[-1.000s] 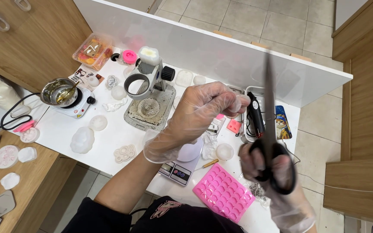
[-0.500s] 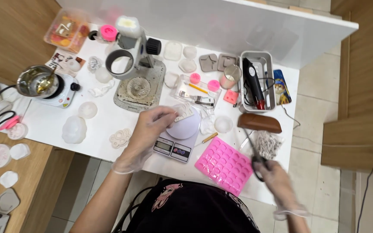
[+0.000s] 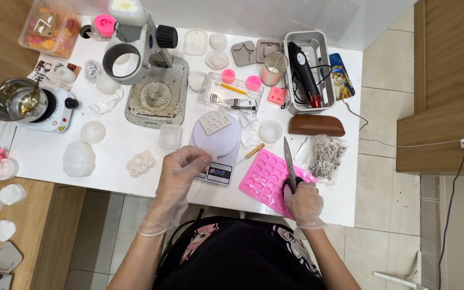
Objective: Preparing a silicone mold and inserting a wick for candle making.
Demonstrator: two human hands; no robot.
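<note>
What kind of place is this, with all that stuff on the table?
Probably a home craft bench for casting wax or resin. A small pot sits on a hotplate, a pink mould lies by a scale, and the right hand holds scissors.

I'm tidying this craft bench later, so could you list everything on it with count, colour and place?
white table: one, centre
round digital kitchen scale: one, white, front centre
pink silicone mould tray: one, front right
black-handled scissors: one, on the tray
stereo microscope: one, white, back centre
steel pot on small hotplate: one, left edge
grey plastic bin holding a black tool: one, back right
brown case: one, right
clear bag of wicks: one, right
left hand: gloved, at the scale
right hand: gloved, gripping scissors
</note>
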